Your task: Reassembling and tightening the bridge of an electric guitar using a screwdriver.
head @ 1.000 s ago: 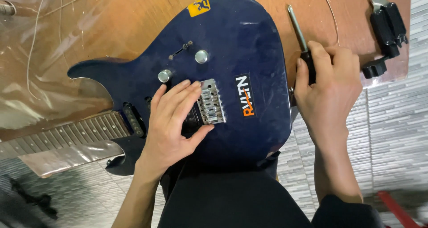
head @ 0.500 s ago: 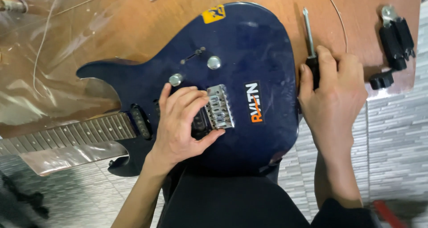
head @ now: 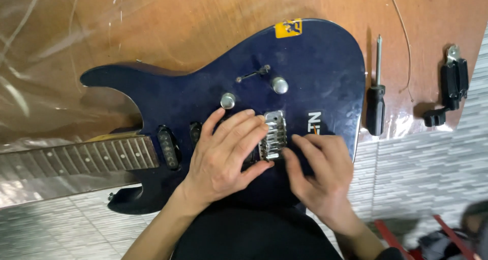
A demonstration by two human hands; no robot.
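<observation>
**Head view: both hands on a blue guitar's bridge**

Head camera, looking down on a dark blue, glossy electric guitar (head: 305, 62) lying flat across a brown wooden bench (head: 127, 31), neck pointing left. Left hand (head: 226, 153) spread flat over the pickups, fingers open, gripping nothing, fingertips touching the ridged chrome bridge (head: 273, 135). Right hand (head: 323, 171) just beside that bridge, fingers loosely bent, holding nothing. Two rounded metal knobs (head: 279, 85) above. Black-handled screwdriver (head: 376, 97) lying right of the body, untouched.
</observation>
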